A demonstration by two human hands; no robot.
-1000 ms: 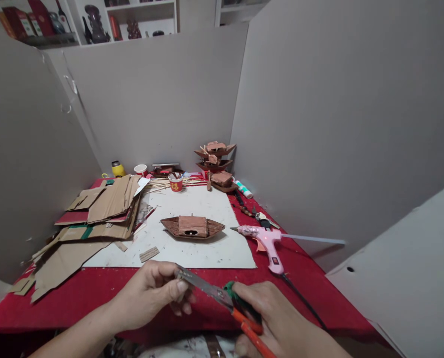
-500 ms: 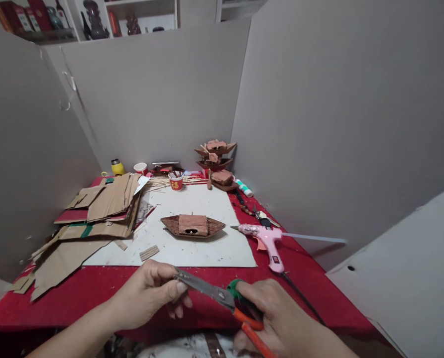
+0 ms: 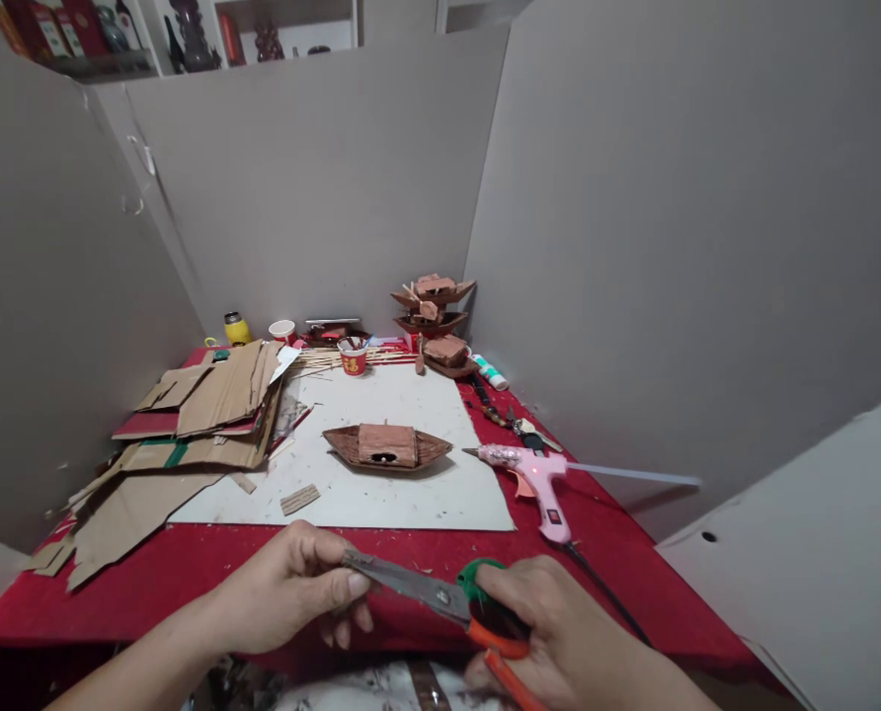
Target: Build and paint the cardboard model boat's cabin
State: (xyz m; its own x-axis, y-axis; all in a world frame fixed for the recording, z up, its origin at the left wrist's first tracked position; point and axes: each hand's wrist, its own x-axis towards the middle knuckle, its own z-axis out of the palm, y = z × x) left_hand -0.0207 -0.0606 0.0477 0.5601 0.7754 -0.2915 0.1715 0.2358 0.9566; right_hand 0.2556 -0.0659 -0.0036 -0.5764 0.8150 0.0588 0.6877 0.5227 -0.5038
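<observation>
My right hand [image 3: 551, 617] grips scissors [image 3: 411, 585] by their orange and green handles, in front of the table's near edge. The metal blades point left to the fingertips of my left hand [image 3: 299, 588]. Thumb and forefinger of that hand are pinched together at the blade tips; whatever lies between them is too small and hidden to name. Beyond the hands, a brown model boat [image 3: 386, 446] with a cabin sits on a white sheet [image 3: 411, 504]. A small strip of corrugated cardboard [image 3: 299, 499] lies on the sheet, nearer my left hand.
A pink glue gun [image 3: 540, 479] with a glue stick lies on the red cloth [image 3: 610, 533] at right. Torn cardboard [image 3: 225, 390] is stacked at left. Behind are a red paper cup [image 3: 353, 357], thin sticks [image 3: 314, 360] and more model boats [image 3: 433, 306]. Grey panels [image 3: 299, 178] enclose the table.
The view has shifted slightly. Both hands and the scissors stay nearly in place, with the green handle showing a little more.
</observation>
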